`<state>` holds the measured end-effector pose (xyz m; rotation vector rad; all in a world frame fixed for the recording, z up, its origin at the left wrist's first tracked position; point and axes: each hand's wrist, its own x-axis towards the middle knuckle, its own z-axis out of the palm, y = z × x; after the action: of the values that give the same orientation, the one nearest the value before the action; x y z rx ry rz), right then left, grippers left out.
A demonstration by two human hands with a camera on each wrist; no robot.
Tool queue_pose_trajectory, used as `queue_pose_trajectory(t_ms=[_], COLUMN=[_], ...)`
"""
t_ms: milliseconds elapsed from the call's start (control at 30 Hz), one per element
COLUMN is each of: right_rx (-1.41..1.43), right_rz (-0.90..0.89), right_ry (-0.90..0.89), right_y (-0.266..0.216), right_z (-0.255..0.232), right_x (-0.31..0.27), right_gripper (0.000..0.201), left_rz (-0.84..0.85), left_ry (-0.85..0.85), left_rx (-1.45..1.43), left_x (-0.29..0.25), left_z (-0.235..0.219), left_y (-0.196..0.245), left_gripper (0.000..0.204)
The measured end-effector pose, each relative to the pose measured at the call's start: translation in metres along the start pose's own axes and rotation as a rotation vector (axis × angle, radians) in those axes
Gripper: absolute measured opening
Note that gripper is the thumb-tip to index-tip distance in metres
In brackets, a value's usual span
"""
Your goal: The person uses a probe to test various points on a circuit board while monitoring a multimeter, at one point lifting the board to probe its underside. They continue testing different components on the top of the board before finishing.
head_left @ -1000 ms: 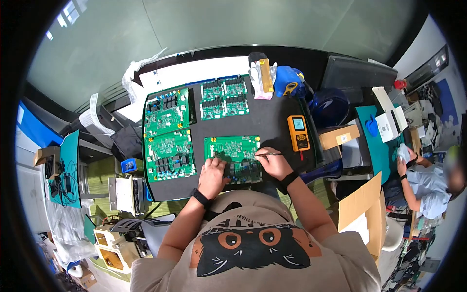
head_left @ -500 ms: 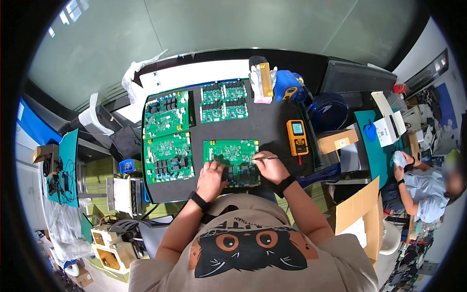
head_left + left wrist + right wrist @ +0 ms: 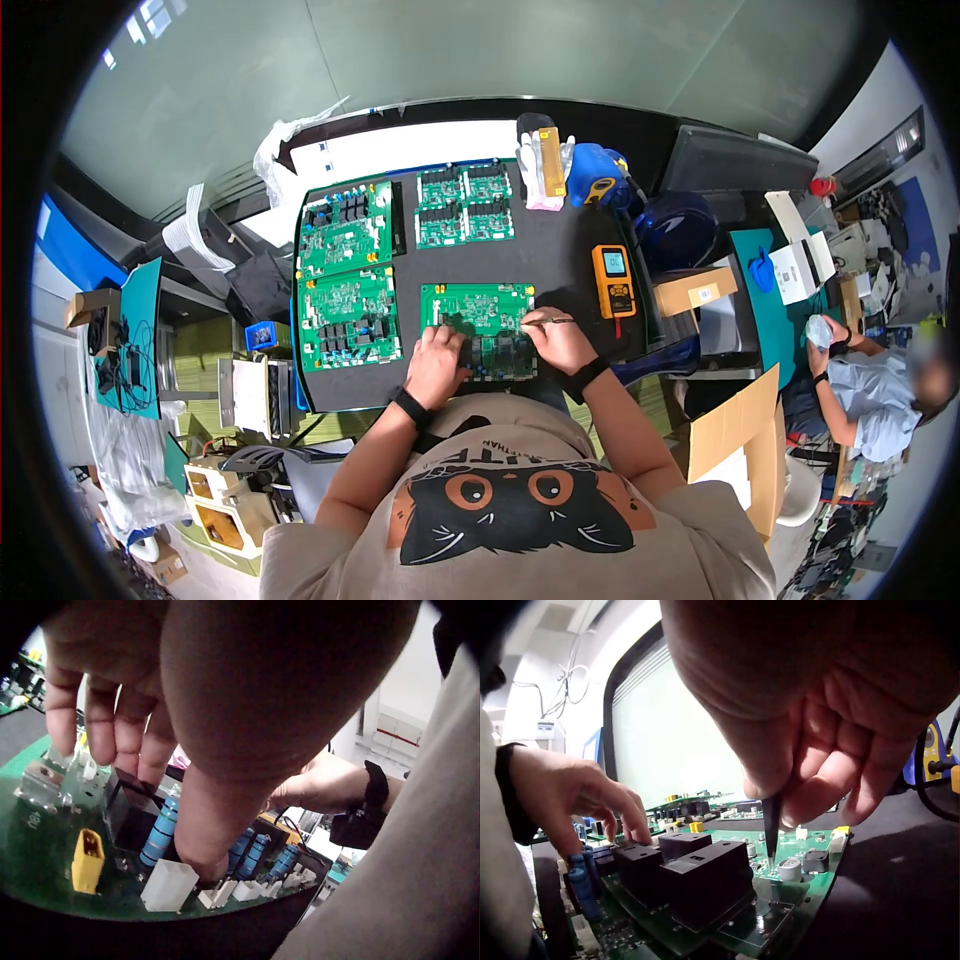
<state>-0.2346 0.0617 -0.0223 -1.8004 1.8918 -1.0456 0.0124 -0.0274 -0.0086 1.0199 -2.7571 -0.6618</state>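
A green circuit board (image 3: pixel 478 297) lies on the dark mat in front of me, black block-shaped parts (image 3: pixel 709 877) along its near half. My left hand (image 3: pixel 436 362) rests on the board's near left part, with the fingers over the black blocks. In the left wrist view its thumb (image 3: pixel 202 832) presses down among blue striped resistors (image 3: pixel 160 831) and white connectors (image 3: pixel 170 885). My right hand (image 3: pixel 562 340) pinches slim black tweezers (image 3: pixel 772 825) at the board's right side. Their tip points down at the surface beside a small silver capacitor (image 3: pixel 790 869).
Two large boards (image 3: pixel 348 318) lie at the left and several smaller ones (image 3: pixel 464 203) behind. An orange meter (image 3: pixel 614 280) sits at the right. Gloves (image 3: pixel 530 172) and a blue device (image 3: pixel 597 175) stand at the back. Another person (image 3: pixel 870 390) handles something pale at the far right.
The head view has shifted slightly. Both my hands keep to the same places on the board, the tweezers still pinched. The other person's pale item has moved a little lower.
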Motion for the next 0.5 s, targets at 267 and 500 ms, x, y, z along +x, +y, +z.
queue_pose_trajectory(t_ms=[267,500], right_rx=[-0.012,0.001], right_rz=[0.030,0.035], right_ry=[-0.025,-0.032], right_y=[0.0008,0.0018], right_z=[-0.0012,-0.0008], right_x=[0.0020,0.0041], right_gripper=[0.010,0.011], left_rz=[0.013,0.010], left_ry=[-0.018,-0.025], left_rx=[0.001,0.050], left_x=[0.0017,0.0037], left_z=[-0.0036,-0.0013], left_y=[-0.0001,-0.0001], left_gripper=[0.062,0.063])
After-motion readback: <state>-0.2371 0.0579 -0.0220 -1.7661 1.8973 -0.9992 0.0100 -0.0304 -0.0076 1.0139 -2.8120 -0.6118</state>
